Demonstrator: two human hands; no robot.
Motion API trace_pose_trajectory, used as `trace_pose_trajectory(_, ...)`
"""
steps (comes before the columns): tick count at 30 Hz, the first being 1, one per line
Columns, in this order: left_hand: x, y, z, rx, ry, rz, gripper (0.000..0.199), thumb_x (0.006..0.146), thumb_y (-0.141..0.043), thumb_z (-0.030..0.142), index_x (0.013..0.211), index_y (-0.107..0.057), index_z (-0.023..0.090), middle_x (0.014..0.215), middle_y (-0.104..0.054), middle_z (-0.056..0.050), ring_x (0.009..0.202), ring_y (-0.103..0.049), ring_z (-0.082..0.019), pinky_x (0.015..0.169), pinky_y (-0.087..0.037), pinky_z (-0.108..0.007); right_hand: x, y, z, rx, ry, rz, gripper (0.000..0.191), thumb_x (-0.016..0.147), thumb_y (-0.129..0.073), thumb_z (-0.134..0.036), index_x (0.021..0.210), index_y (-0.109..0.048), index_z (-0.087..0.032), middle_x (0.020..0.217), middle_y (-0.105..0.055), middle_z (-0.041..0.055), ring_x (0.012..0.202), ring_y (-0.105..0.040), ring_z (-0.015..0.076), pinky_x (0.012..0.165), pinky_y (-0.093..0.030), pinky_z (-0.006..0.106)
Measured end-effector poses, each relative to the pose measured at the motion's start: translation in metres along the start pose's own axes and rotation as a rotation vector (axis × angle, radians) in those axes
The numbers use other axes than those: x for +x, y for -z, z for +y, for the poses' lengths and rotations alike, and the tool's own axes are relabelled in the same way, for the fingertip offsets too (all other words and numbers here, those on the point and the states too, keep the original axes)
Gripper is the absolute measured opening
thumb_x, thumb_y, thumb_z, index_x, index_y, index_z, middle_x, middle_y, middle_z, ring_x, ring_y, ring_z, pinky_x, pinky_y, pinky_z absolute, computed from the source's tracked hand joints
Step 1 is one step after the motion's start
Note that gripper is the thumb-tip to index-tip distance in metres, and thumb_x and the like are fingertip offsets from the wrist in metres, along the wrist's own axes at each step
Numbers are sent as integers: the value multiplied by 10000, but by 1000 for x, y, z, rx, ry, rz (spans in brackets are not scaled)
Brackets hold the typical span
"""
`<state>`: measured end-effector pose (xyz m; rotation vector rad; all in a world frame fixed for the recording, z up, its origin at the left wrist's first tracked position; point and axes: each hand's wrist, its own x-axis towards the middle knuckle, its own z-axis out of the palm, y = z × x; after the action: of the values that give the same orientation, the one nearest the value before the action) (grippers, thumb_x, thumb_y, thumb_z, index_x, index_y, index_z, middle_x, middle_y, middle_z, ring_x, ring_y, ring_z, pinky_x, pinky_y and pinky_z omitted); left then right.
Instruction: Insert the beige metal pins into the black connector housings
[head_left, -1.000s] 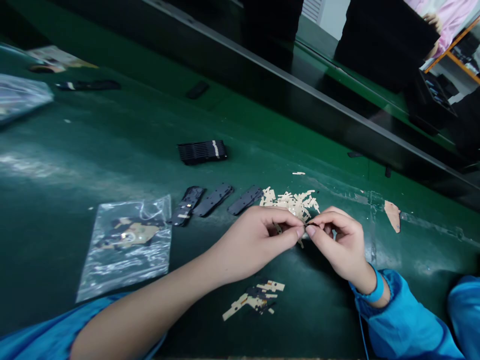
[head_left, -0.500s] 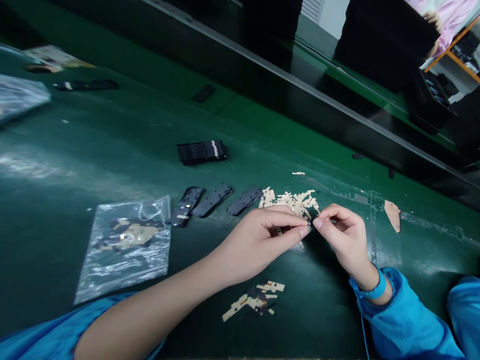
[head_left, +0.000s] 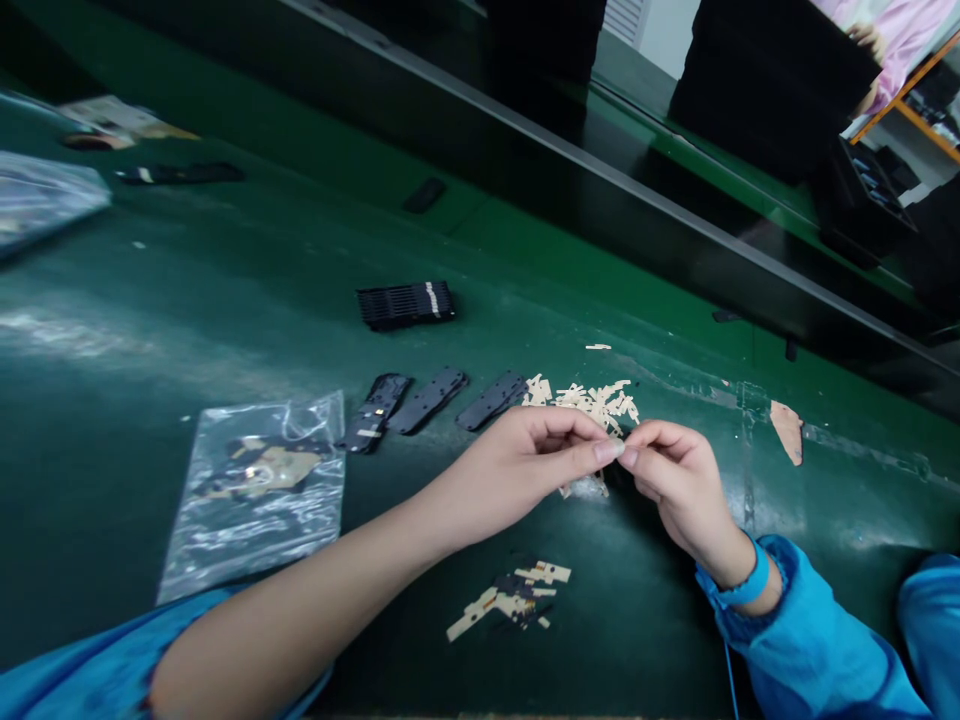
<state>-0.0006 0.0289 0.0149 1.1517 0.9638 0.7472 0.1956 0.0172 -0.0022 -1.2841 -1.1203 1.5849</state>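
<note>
My left hand [head_left: 517, 475] and my right hand [head_left: 679, 485] meet fingertip to fingertip over the green table, both closed in a pinch. Whatever lies between the fingertips is too small and covered to name. Just behind and beneath them is a heap of thin cream-coloured pieces [head_left: 600, 400]. To the left of the heap lie dark flat plates with small holes, one plate [head_left: 491, 400] close to my left hand and another plate [head_left: 429, 400] beside it. Nearer to me, below my left wrist, is a small pile of cream and dark pieces [head_left: 510, 595].
A clear plastic bag [head_left: 259, 500] with parts inside lies on the left. A banded stack of black plates [head_left: 406, 304] sits farther back. A tan scrap [head_left: 787, 432] lies at right. A dark raised ledge [head_left: 525, 140] crosses the back, with a person in a pink sleeve [head_left: 907, 50] beyond.
My fingertips have drawn together and now touch. The small dark bit seen between them before is hidden now. The view has shifted slightly.
</note>
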Motion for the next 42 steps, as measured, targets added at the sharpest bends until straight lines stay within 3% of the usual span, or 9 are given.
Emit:
trace_pose_trajectory(3, 0, 0, -1, -9, -5, -20, 241, 871, -701, 390, 761, -736, 179, 594, -571, 40, 518, -452, -95, 475, -331, -208, 1, -3, 1, 144, -119, -15, 173, 685, -876, -285, 700, -732, -190, 519, -508, -66, 446, -280, 60, 422, -191, 213)
trace_pose_trajectory(6, 1, 1, -5, -33, 20, -46, 291, 875, -719, 440, 749, -715, 178, 572, -534, 44, 510, -437, -98, 460, -318, -207, 2, -6, -2, 220, -190, -40, 186, 650, -874, -272, 663, -710, -187, 486, -461, -79, 437, -253, 57, 412, -146, 214)
trace_pose_trajectory(12, 2, 2, -8, -125, 112, -122, 309, 843, -751, 478, 806, -725, 173, 594, -513, 43, 535, -437, -104, 445, -338, -194, 3, -5, -5, 266, -231, -110, 174, 637, -858, -250, 642, -697, -187, 482, -447, -86, 441, -255, 57, 420, -154, 215)
trace_pose_trajectory(26, 4, -2, -13, -71, 166, -136, 364, 848, -704, 542, 783, -662, 186, 586, -466, 64, 495, -376, -94, 457, -294, -209, 3, -3, -1, 286, -227, -140, 150, 669, -861, -233, 671, -721, -180, 497, -442, -83, 443, -267, 55, 420, -160, 211)
trace_pose_trajectory(29, 3, 11, -3, 129, 99, -28, 386, 890, -620, 576, 814, -693, 204, 647, -563, 13, 540, -470, -134, 492, -352, -248, 6, -2, 3, 262, -210, -110, 156, 665, -857, -235, 654, -712, -178, 502, -442, -80, 446, -275, 55, 421, -169, 212)
trace_pose_trajectory(32, -4, 41, 12, 622, 1, 333, 368, 895, -614, 579, 881, -746, 236, 774, -690, -54, 679, -583, -217, 589, -412, -319, 10, 1, 6, 245, -201, -60, 150, 651, -857, -244, 649, -724, -175, 485, -420, -85, 438, -257, 52, 418, -164, 212)
trace_pose_trajectory(34, -11, 63, 18, 953, 99, 494, 374, 904, -607, 594, 873, -748, 249, 862, -729, -84, 768, -628, -282, 622, -420, -357, 12, 2, 7, 240, -197, -34, 147, 647, -861, -252, 654, -739, -170, 473, -412, -87, 430, -246, 48, 416, -154, 213)
trace_pose_trajectory(37, -15, 82, 15, 1219, 189, 438, 418, 898, -621, 633, 915, -740, 232, 1040, -739, -122, 1000, -654, -379, 762, -491, -433, 13, 3, 9, 243, -195, -13, 150, 647, -870, -262, 661, -755, -166, 476, -416, -81, 429, -255, 45, 414, -160, 214)
trace_pose_trajectory(42, -9, 84, -3, 1257, 111, 256, 342, 905, -643, 527, 952, -723, 198, 1108, -699, -146, 1126, -616, -384, 966, -481, -516, 13, 4, 10, 244, -206, -17, 158, 653, -878, -276, 669, -766, -165, 477, -429, -73, 433, -266, 48, 411, -178, 212)
